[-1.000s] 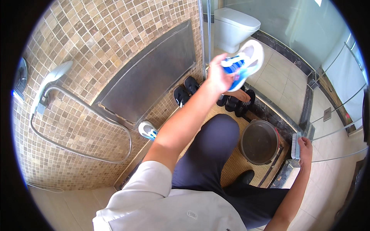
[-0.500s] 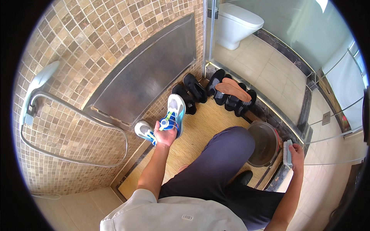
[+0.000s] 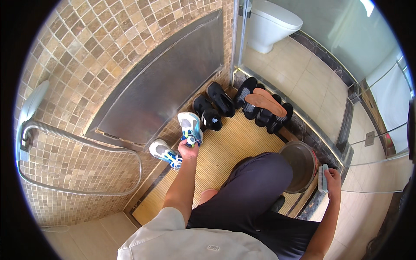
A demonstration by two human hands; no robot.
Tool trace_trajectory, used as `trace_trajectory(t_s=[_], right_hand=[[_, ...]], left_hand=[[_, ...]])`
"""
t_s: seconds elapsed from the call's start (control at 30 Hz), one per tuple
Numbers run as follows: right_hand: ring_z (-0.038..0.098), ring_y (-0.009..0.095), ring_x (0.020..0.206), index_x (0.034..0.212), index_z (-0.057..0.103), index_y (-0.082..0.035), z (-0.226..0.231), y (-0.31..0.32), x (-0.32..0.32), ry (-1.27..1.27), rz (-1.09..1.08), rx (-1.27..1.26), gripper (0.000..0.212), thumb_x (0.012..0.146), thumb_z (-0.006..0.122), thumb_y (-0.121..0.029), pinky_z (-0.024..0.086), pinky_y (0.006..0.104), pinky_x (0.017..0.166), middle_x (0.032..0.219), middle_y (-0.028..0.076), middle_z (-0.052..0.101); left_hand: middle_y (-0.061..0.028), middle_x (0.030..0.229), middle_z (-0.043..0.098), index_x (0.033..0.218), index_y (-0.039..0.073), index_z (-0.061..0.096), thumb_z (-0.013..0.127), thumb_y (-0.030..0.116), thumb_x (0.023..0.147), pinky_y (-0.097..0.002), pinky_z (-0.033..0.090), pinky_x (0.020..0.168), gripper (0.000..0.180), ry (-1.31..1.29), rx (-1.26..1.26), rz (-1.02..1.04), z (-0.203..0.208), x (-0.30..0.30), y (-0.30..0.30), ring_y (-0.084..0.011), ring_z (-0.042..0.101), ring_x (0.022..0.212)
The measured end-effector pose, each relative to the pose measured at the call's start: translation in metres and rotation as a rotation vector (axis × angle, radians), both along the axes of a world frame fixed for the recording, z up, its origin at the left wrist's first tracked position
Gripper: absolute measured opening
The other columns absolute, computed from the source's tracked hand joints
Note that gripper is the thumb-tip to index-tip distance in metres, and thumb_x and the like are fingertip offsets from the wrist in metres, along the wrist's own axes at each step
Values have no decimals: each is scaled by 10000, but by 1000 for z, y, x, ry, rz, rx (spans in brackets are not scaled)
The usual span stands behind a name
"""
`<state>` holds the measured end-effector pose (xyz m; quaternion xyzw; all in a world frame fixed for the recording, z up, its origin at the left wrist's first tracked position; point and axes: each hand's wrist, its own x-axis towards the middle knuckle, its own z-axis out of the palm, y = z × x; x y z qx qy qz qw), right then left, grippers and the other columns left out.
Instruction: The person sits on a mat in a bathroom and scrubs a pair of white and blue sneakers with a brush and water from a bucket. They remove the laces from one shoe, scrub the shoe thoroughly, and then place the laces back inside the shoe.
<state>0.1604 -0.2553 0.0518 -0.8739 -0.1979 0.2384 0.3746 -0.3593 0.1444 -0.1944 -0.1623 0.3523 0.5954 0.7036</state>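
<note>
My left hand (image 3: 189,150) is closed on the lace and collar area of a white, grey and blue sneaker (image 3: 188,123), its toe pointing away from me. Whether the sole touches the mat or the shoe hangs just above it, I cannot tell. The matching sneaker (image 3: 163,151) stands to its left by the tiled wall. Out at the right, my right hand (image 3: 333,182) grips a pale grey scrubbing brush (image 3: 323,178), its bristles facing left. The brush is beside a round basin (image 3: 302,162), partly hidden behind my knee.
Black shoes (image 3: 222,100) stand against the wall beyond the sneakers. Several black shoes or slippers (image 3: 245,93) line the dark ledge, with brown insoles (image 3: 265,104) on top. A ribbed yellowish mat (image 3: 232,138) covers the floor. A shower hose (image 3: 86,145) hangs at left; glass panels stand at right.
The sneaker in my left hand has gone down and slightly left, nearer the wall and its mate. My right hand keeps the brush in about the same place. The view has shifted slightly.
</note>
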Motion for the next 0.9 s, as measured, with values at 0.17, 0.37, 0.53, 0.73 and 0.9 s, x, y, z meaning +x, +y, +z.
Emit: trace_trajectory(t_s=[0.17, 0.37, 0.53, 0.73, 0.9], right_hand=[[642, 166, 874, 1225, 605, 58, -2, 3, -4, 12, -19, -12, 446, 939, 717, -266, 510, 306, 770, 1000, 126, 696], [645, 172, 893, 1227, 606, 42, 1, 7, -9, 15, 1, -35, 431, 945, 699, -269, 515, 310, 793, 1014, 128, 691], [646, 178, 909, 1223, 608, 45, 0, 3, -8, 24, -4, -44, 426, 949, 688, -272, 517, 313, 810, 1030, 131, 690], [636, 172, 901, 1224, 611, 40, 1, 7, -9, 14, 8, -40, 431, 947, 695, -280, 511, 310, 796, 1024, 119, 682], [620, 163, 896, 1226, 617, 29, 6, 10, -15, 16, -12, -52, 431, 946, 698, -289, 501, 301, 792, 1007, 101, 668]], left_hand=[[-99, 1354, 616, 1315, 46, 572, 545, 295, 854, -536, 253, 1169, 525, 39, -88, 194, 2, 34, 11, -306, 507, 1306], [-65, 1375, 616, 1345, 71, 585, 529, 389, 896, -521, 241, 1177, 553, 83, -111, 221, 15, 57, 1, -290, 500, 1324], [-78, 1387, 611, 1364, 68, 575, 474, 398, 955, -474, 359, 1121, 535, 76, -81, 227, 29, 66, 0, -295, 518, 1309], [-36, 1516, 465, 1470, 175, 455, 470, 570, 1000, -525, 242, 1173, 615, 237, -170, -88, -13, 78, -7, -280, 409, 1370], [-109, 1492, 415, 1461, 103, 402, 533, 646, 962, -541, 414, 1006, 748, 294, -148, -278, -24, 87, -11, -319, 491, 1140]])
